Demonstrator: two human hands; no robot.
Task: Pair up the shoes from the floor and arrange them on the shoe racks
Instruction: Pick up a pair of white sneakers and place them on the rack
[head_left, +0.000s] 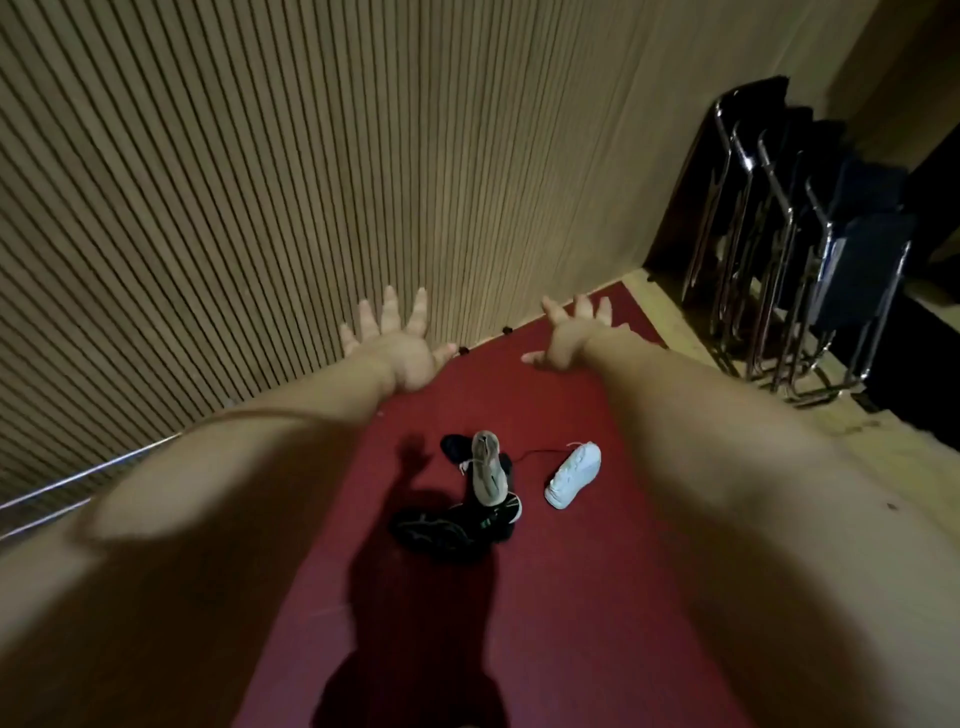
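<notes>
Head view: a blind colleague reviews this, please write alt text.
Two bare arms reach forward, left hand and right hand open and spread, holding nothing, over a red carpet. On it a white shoe lies apart from a grey shoe heaped on black shoes; folded chairs stand far right.
</notes>
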